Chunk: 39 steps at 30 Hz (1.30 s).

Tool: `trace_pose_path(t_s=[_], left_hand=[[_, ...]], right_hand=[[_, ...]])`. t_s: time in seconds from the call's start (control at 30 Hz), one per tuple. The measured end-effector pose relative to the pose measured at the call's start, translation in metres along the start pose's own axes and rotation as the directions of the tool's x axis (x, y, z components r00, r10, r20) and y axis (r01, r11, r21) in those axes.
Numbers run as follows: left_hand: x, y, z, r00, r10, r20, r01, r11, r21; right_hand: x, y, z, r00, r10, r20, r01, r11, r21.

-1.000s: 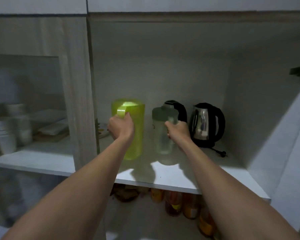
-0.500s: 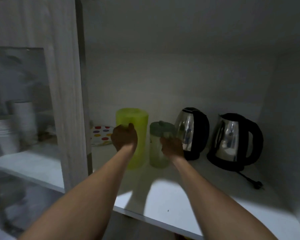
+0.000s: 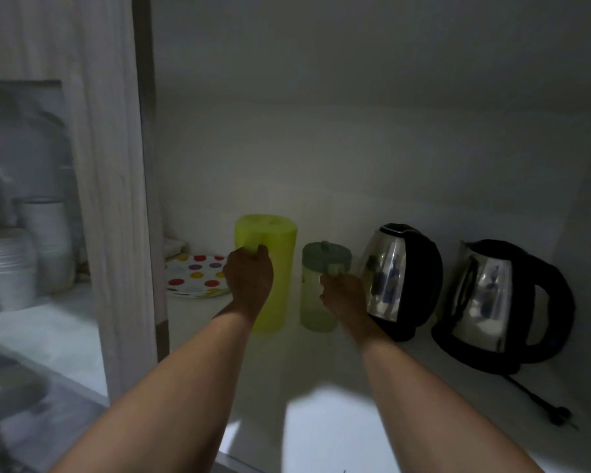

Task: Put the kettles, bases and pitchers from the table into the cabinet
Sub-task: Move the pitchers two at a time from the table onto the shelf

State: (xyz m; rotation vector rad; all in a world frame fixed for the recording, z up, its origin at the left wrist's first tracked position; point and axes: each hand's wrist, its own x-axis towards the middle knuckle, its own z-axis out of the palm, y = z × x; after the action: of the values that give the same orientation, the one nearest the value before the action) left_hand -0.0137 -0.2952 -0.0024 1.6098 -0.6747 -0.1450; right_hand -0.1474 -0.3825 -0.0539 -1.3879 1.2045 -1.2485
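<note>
On a dim cabinet shelf (image 3: pixel 338 421), a yellow-green pitcher (image 3: pixel 277 268) and a smaller lidded pitcher (image 3: pixel 313 302) are gripped by the left hand (image 3: pixel 248 279) and right hand (image 3: pixel 343 297), lined up beside two kettles (image 3: pixel 400 281), apparently to save room.

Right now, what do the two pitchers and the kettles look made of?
Tall yellow-green pitcher: translucent plastic, likely; it glows. Small pitcher: clear plastic, it seems, grey-green lid. Both kettles: mirror-polished metal, reflections visible, with black, probably plastic, handles.

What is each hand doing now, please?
Left hand: closed on the yellow-green pitcher.
Right hand: closed on the small clear pitcher.
</note>
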Motion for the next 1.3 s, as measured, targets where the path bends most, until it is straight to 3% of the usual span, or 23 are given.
trace_pose_path(t_s=[0.5, 0.8, 0.93, 1.07, 1.3], left_hand=[[0.003, 0.004, -0.001, 0.983, -0.11, 0.147, 0.081, 0.978, 0.193], [-0.032, 0.04, -0.024, 0.993, -0.076, 0.094, 0.046, 0.956, 0.291], [-0.054, 0.055, -0.049, 0.972, 0.067, 0.225, -0.142, 0.93, 0.338], [-0.075, 0.068, -0.095, 0.878, 0.251, 0.408, -0.408, 0.837, 0.363], [-0.088, 0.071, -0.196, 0.772, 0.465, 0.434, -0.612, 0.73, 0.306]], right_hand=[[-0.004, -0.024, -0.021, 0.999, 0.016, 0.051, 0.007, 0.905, -0.426], [-0.05, -0.075, -0.056, 0.994, -0.109, 0.03, 0.105, 0.791, -0.602], [-0.083, -0.104, -0.066, 0.994, -0.111, 0.022, 0.094, 0.7, -0.708], [-0.125, -0.131, -0.068, 0.991, -0.129, 0.031, 0.108, 0.643, -0.758], [-0.22, -0.165, -0.045, 0.964, -0.261, 0.042, 0.188, 0.566, -0.803]])
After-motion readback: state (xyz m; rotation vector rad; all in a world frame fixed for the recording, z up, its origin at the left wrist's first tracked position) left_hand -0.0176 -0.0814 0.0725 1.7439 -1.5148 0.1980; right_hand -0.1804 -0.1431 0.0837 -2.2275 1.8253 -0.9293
